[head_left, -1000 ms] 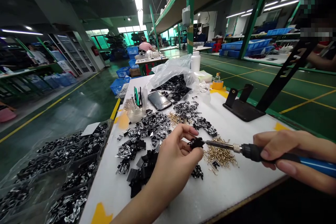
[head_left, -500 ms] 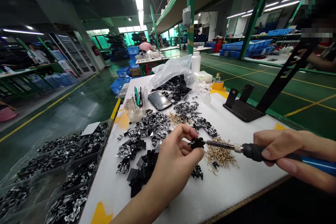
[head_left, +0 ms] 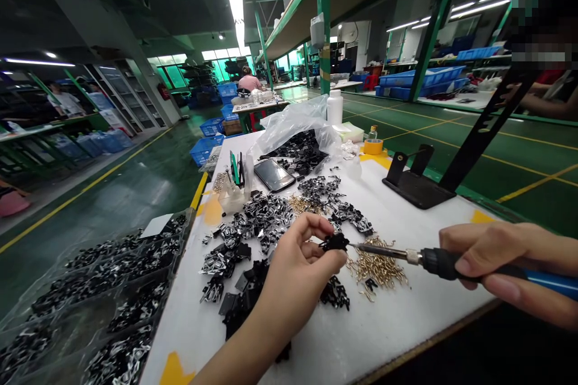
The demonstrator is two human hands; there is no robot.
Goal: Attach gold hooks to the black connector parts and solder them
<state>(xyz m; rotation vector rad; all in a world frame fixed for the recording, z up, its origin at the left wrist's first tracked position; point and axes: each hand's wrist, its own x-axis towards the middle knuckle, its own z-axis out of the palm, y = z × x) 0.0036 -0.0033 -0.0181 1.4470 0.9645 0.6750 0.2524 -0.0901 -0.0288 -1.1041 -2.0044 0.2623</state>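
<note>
Over the white table, my left hand (head_left: 303, 274) pinches a small black plastic part (head_left: 335, 242) between thumb and fingers. My right hand (head_left: 501, 258) is closed around a soldering iron (head_left: 440, 261) with a blue handle, black grip and knurled metal collar. Its thin tip points left and meets or nearly meets the black part's right side. Small brass-coloured pins (head_left: 382, 264) lie heaped under the iron. Behind my left hand are piles of shiny metal clips (head_left: 266, 212). Black plastic pieces (head_left: 246, 292) lie left of my wrist.
A smartphone (head_left: 274, 175) lies before a clear bag (head_left: 298, 117) of black parts. On the right stands a black metal stand (head_left: 422, 183), near a yellow tape roll (head_left: 373, 146). Divided clear trays (head_left: 76, 319) of parts sit at the left. Another person (head_left: 248, 80) sits farther back.
My left hand and the black part have shifted slightly left. The soldering iron still points at the part, and its tip now shows a little more clearly.
</note>
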